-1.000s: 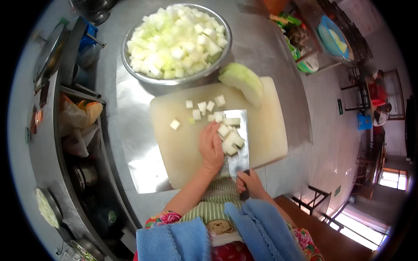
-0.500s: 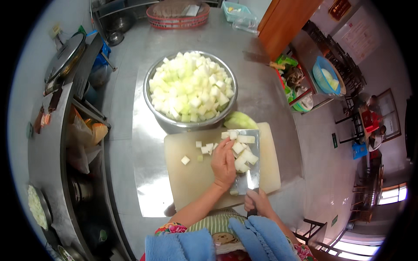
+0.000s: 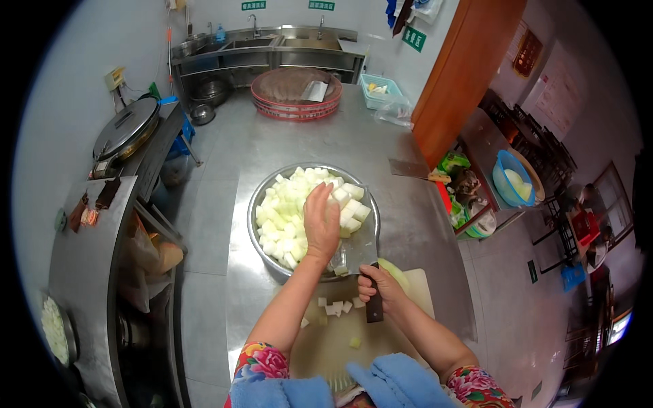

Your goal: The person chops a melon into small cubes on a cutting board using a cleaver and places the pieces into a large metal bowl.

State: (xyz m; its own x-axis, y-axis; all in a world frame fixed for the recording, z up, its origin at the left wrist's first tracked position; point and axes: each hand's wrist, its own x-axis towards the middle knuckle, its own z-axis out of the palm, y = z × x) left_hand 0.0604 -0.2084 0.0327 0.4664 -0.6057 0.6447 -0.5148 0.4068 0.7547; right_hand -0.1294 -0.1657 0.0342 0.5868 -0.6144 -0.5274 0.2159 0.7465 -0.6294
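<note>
My right hand (image 3: 382, 289) grips the dark handle of a cleaver (image 3: 367, 246), its broad blade held over the near right part of a round metal bowl (image 3: 253, 234). On the blade lies a heap of white melon cubes (image 3: 352, 212). My left hand (image 3: 321, 224) rests against the left side of that heap, fingers stretched out and partly hiding it. Pale green-white cubes (image 3: 275, 228) fill the bowl. Nearer me, several cubes (image 3: 333, 308) lie loose on the cutting board (image 3: 326, 347). A pale green melon piece (image 3: 396, 273) sits at the board's far edge.
Another cleaver (image 3: 408, 168) lies at the steel table's right edge. Farther back are a round red-rimmed basket (image 3: 296, 112) and a light-blue basket (image 3: 381, 98). Sinks (image 3: 272, 51) line the back wall. A steel counter (image 3: 85, 258) stands left; a blue basin (image 3: 507, 180) sits at right.
Both hands have moved away from me, carrying the cleaver and its cubes from the cutting board to over the bowl. The view has tilted up, showing the sinks.
</note>
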